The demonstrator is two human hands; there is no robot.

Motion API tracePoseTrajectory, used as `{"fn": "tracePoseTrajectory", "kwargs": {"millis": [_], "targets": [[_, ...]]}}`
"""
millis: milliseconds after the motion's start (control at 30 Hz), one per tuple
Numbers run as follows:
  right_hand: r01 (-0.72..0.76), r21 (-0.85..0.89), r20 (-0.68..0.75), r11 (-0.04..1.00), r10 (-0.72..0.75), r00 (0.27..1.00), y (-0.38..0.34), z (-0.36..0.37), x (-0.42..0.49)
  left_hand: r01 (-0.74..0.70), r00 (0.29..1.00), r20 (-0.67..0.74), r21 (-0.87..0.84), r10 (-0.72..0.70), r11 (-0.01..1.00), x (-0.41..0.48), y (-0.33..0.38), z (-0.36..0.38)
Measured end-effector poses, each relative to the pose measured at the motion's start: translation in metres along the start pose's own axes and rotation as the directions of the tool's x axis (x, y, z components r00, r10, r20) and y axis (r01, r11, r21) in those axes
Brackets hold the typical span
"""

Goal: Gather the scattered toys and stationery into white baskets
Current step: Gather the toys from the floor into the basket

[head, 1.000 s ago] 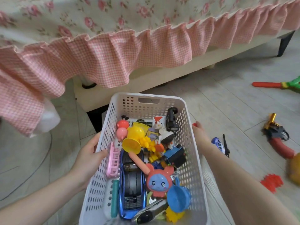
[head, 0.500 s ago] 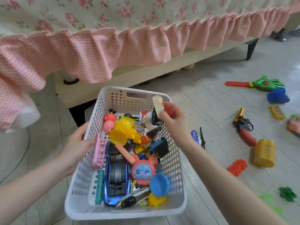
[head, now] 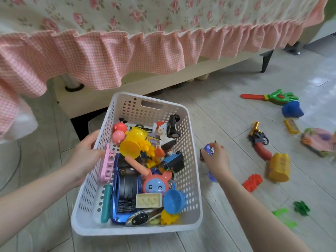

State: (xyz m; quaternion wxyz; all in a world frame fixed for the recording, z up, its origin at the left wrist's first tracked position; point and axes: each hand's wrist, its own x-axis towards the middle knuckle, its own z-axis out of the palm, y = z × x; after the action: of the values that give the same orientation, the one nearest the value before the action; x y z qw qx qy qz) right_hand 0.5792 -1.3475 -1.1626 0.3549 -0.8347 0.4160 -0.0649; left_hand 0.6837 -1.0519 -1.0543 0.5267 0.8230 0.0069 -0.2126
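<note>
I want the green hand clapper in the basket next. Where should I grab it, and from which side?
Take the green hand clapper by its red handle, coming down from above at the end away from the blue toy. It lies flat on the floor with the slim handle free, while the blue toy crowds the green end.

Nothing legible anywhere; a small white tag (head: pixel 157 142) in the basket (head: pixel 189 113), right of the left hand (head: pixel 85 157), bears an unreadable dark mark.
</note>
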Motion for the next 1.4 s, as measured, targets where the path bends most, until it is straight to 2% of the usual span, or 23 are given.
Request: {"fn": "tracePoseTrajectory", "kwargs": {"millis": [133,233,333,433,567,667,767,867,1033,1133,1200,1300,1400], "targets": [[-0.081,-0.192,0.124,0.978,0.106,0.987,0.03,0.017,-0.001,0.008,1.0,0.009,0.015,-0.008,1.0,0.002,-0.001,0.0],[-0.077,-0.239,0.078,0.968,0.098,0.992,0.038,0.026,-0.007,0.007,1.0,0.012,0.008,-0.007,1.0,0.002,-0.001,0.0],[-0.115,-0.213,0.023,0.97,0.122,0.992,0.044,0.028,-0.005,0.002,1.0,0.004,0.007,-0.002,1.0,0.002,-0.002,0.0],[-0.185,0.017,-0.016,0.983,0.185,0.983,0.043,0.021,-0.002,-0.004,1.0,0.0,0.01,0.004,1.0,0.002,-0.003,0.0],[-0.212,0.312,-0.068,0.926,0.244,0.967,0.024,0.003,-0.005,-0.013,1.0,0.009,0.005,0.013,1.0,0.003,-0.002,0.001],[-0.1,0.465,-0.122,0.88,0.176,0.977,-0.006,-0.011,-0.016,-0.03,1.0,0.009,0.006,0.03,1.0,0.002,0.001,0.003],[0.083,0.556,-0.138,0.827,-0.006,0.99,-0.046,-0.025,-0.042,-0.041,0.999,0.015,0.007,0.041,0.999,0.001,0.003,0.006],[0.175,0.599,-0.031,0.781,-0.196,0.98,-0.08,-0.028,-0.083,-0.052,0.998,0.022,0.029,0.051,0.998,0.0,0.005,0.01],[-0.005,0.682,0.291,0.732,-0.264,0.919,-0.106,-0.004,-0.144,-0.075,0.997,0.01,0.013,0.075,0.997,-0.002,0.011,0.019],[-0.01,0.637,0.414,0.771,-0.331,0.848,-0.107,0.003,-0.162,-0.114,0.993,-0.006,-0.022,0.114,0.993,-0.005,0.015,0.027],[0.036,0.597,0.36,0.802,-0.307,0.881,-0.099,-0.004,-0.152,-0.119,0.993,0.001,-0.024,0.119,0.993,-0.008,0.016,0.033],[0.165,0.512,0.036,0.843,-0.213,0.976,-0.072,-0.03,-0.114,-0.086,0.995,0.041,-0.018,0.087,0.996,-0.011,0.016,0.039],[0.119,0.34,-0.151,0.933,-0.071,0.986,-0.025,-0.053,-0.071,-0.107,0.992,0.064,0.006,0.107,0.994,-0.011,0.019,0.049]]}}
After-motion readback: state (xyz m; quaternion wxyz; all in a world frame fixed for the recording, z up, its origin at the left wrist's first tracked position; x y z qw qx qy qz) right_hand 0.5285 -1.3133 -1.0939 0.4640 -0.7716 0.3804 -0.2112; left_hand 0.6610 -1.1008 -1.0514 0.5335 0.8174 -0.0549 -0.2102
